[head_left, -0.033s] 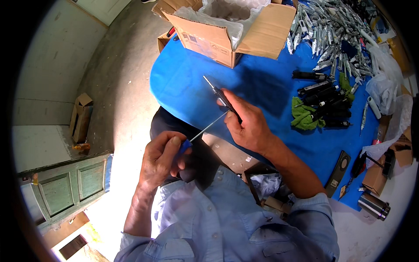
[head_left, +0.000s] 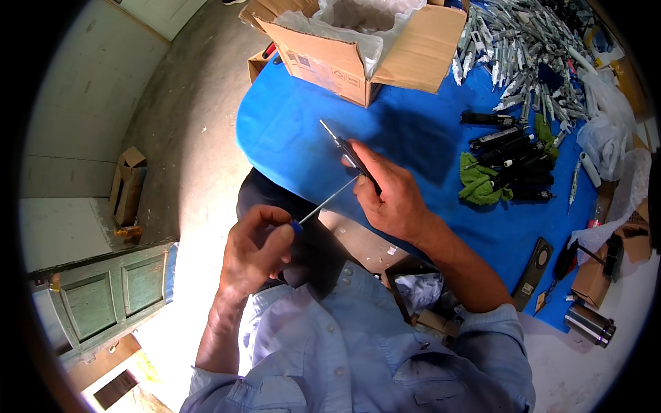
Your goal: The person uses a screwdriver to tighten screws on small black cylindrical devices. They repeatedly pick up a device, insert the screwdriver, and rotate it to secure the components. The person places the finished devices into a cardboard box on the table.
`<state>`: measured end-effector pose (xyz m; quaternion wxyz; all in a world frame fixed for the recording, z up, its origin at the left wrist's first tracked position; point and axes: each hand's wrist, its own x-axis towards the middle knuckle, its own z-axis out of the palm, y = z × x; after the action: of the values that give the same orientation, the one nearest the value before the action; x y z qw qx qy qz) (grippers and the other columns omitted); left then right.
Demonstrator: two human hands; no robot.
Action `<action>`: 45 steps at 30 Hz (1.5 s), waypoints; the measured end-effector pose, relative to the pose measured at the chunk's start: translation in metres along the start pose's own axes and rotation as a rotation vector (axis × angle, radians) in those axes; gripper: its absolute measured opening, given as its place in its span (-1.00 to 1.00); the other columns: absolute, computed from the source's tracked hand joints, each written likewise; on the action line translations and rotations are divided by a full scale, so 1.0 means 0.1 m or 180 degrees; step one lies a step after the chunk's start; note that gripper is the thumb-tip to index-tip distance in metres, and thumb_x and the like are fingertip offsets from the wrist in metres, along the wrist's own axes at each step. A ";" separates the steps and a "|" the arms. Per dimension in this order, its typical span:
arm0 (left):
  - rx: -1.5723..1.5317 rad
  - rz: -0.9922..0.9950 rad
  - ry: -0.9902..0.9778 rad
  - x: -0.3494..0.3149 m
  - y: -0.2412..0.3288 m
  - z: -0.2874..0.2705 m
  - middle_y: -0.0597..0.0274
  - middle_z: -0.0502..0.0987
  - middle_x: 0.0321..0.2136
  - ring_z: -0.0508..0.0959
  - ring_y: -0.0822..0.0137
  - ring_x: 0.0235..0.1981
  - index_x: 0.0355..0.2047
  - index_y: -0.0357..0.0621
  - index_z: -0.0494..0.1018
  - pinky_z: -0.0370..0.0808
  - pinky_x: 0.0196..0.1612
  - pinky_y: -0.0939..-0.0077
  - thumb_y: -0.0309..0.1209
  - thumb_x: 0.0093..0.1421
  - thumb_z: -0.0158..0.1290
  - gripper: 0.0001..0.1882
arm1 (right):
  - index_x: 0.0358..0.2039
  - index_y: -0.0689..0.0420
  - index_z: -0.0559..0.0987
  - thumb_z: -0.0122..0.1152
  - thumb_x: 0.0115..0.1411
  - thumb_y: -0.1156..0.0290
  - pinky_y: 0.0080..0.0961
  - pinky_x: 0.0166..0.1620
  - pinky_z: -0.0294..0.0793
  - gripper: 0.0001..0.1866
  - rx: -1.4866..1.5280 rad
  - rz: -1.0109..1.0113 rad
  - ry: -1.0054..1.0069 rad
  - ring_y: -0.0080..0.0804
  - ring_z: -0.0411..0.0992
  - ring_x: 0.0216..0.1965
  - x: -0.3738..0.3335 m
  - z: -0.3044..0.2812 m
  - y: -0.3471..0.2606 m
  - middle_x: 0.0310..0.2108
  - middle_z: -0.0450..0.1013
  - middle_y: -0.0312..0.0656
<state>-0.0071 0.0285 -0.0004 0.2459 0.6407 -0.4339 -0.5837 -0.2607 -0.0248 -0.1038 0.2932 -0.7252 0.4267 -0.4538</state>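
Observation:
My left hand (head_left: 256,249) grips a screwdriver by its blue handle (head_left: 297,226), most of which the fingers hide. The thin metal shaft (head_left: 329,198) slants up and right. Its tip meets the side of a slim black pen-like device, beside the right thumb. My right hand (head_left: 391,189) is closed round that black device (head_left: 354,157), which ends in a narrow silvery tip pointing up and left. Both hands are held in front of my body, at the near edge of the blue-covered table (head_left: 303,131).
An opened cardboard box (head_left: 330,65) with a plastic liner stands at the table's far side. Far right lies a heap of grey slender parts (head_left: 516,55). Several black devices (head_left: 513,151) rest on green cloth (head_left: 475,180). A metal cylinder (head_left: 590,325) lies at the right edge.
My left fingers and thumb have shifted on the screwdriver handle, so less blue shows. My right hand and the black device stay almost in place.

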 end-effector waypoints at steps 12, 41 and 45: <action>-0.0416 0.0230 0.0014 0.02 -0.14 0.00 0.18 0.65 -0.33 0.57 0.53 -0.50 0.04 -0.34 0.51 0.52 -0.48 0.65 -0.42 0.42 0.08 -0.72 | 0.34 0.30 0.41 0.08 0.29 0.69 -0.35 -0.17 0.66 -0.43 0.0090 0.0041 -0.0001 -0.21 0.66 -0.28 0.00 0.01 -0.01 -0.05 0.63 0.06; 0.0637 0.1089 0.0182 -0.10 -0.09 0.04 0.26 0.61 -0.39 0.61 0.50 -0.45 0.01 -0.32 0.49 0.54 -0.39 0.62 -0.53 0.30 0.11 -0.72 | 0.34 0.26 0.42 0.03 0.28 0.73 -0.39 -0.20 0.65 -0.42 0.0366 0.0158 0.0043 -0.33 0.64 -0.35 0.01 0.00 -0.01 -0.08 0.64 0.02; 0.0329 0.0536 -0.0012 -0.11 -0.04 0.00 0.25 0.62 -0.36 0.62 0.51 -0.43 -0.01 -0.32 0.51 0.54 -0.40 0.63 -0.50 0.36 0.09 -0.77 | 0.34 0.26 0.42 0.04 0.28 0.72 -0.38 -0.18 0.66 -0.42 0.0277 0.0120 0.0059 -0.30 0.65 -0.33 0.02 0.00 -0.01 -0.08 0.64 0.01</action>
<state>-0.0056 0.0400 0.0027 0.2600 0.6127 -0.5162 -0.5390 -0.2603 -0.0257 -0.1021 0.3290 -0.6994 0.4228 -0.4731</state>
